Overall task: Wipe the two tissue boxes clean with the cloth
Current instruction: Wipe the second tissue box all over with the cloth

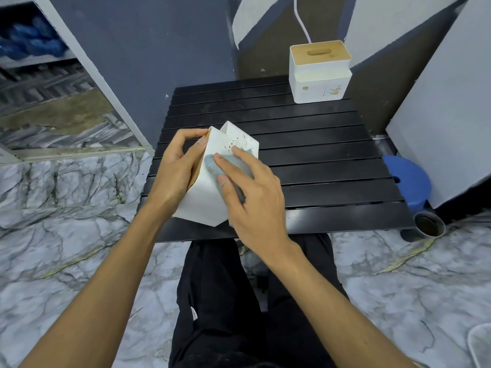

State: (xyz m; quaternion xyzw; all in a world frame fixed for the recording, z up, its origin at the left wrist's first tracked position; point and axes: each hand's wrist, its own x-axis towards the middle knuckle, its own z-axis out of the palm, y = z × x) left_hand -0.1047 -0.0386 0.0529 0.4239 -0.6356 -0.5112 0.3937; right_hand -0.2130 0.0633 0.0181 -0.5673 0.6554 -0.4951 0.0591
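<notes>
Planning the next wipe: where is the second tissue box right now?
In the head view, the second tissue box stands upright at the far right corner of the black table.

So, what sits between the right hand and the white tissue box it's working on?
A grey-blue cloth, which the right hand presses against the speckled side of the tilted white tissue box. The head view shows it.

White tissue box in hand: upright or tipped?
Tipped: the left hand grips the white tissue box on a slant, tan lid facing left; the right hand presses the grey-blue cloth on it.
</notes>
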